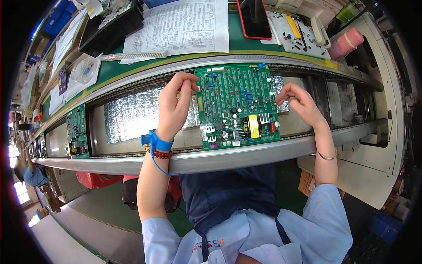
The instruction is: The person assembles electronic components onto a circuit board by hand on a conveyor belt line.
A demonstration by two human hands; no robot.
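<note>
A green circuit board (237, 103) spans the two rails of a conveyor in front of me. It is crowded with parts, among them a yellow transformer (253, 126), blue components and white connectors. At its left edge is my left hand (176, 99), fingers curled and tips against the board near the upper corner. A blue wrist strap (160, 143) with a cord circles that wrist. My right hand (300, 103) is at the opposite edge, its bent fingers and thumb closed at the board's side. The exact contact of the fingertips is partly hidden.
Another circuit board (77, 132) sits farther left on the conveyor, whose metal front rail (246, 159) runs before me. Behind lie a printed diagram (184, 28), a black bin (112, 28), a red-edged phone (255, 20), a tray of small parts (292, 42) and a pink bottle (345, 44).
</note>
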